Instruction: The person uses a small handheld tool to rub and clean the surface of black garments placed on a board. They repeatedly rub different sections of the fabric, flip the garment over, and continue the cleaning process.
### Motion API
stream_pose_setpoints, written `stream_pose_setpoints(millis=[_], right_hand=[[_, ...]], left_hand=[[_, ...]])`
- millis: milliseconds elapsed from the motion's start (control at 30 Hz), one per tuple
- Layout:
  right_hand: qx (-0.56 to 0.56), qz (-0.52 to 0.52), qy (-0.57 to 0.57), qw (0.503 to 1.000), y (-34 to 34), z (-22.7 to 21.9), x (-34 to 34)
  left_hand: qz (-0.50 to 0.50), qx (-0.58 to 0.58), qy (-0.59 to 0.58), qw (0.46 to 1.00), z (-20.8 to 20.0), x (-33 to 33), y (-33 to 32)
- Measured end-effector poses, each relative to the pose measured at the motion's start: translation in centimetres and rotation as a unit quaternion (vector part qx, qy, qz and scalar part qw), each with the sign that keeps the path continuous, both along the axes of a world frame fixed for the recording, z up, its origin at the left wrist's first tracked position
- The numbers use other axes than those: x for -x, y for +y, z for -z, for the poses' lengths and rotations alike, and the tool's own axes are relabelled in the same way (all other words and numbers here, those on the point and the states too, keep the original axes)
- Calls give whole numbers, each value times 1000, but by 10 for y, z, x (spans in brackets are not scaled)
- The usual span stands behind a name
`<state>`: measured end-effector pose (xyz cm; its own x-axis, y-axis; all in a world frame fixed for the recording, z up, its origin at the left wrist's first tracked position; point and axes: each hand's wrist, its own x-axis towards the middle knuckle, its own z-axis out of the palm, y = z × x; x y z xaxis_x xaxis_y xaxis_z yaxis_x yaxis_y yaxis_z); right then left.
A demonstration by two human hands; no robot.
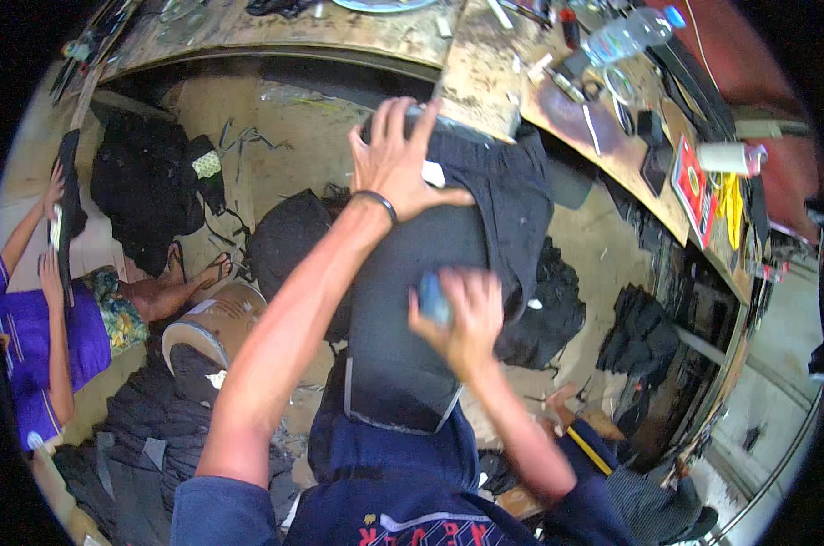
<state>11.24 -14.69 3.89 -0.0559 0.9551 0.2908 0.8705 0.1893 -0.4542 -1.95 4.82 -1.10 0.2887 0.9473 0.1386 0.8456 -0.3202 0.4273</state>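
Note:
A dark board with a pale edge (401, 387) reaches from my lap to the bench. Draped over its far end and right side is a black garment (521, 214) with a gathered, elastic-looking waistband. My left hand (398, 155) lies with fingers spread on the far end, beside a small white patch (433, 173). Over the middle of the board, my right hand (471, 314) is closed around a small rounded blue object (434, 300). Motion blurs that hand, and the object's kind does not show.
Ahead stands a wooden bench (480, 100) holding a plastic bottle (630, 36), a thread cone (726, 158) and a red booklet (694, 191). Black cloth heaps (148, 182) lie around. At left, a person in purple (66, 328) handles dark cloth; another person's striped clothing (648, 500) shows lower right.

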Motion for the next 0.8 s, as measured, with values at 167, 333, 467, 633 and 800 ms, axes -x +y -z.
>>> stream_pose_setpoints(millis=[167, 333, 467, 633, 800], right_hand=[[71, -54, 34, 995, -4, -25, 17], [12, 25, -20, 999, 4, -8, 56], [230, -11, 204, 952, -42, -28, 17], [336, 187, 345, 856, 19, -17, -102], [370, 71, 386, 842, -87, 65, -120]], left_hand=[[0, -4, -26, 1000, 5, 3, 0], [0, 16, 6, 1000, -3, 1, 2], [2, -92, -71, 993, -8, 15, -23], [-166, 187, -395, 884, 23, 53, -125], [-75, 236, -423, 871, 17, 93, -273]])
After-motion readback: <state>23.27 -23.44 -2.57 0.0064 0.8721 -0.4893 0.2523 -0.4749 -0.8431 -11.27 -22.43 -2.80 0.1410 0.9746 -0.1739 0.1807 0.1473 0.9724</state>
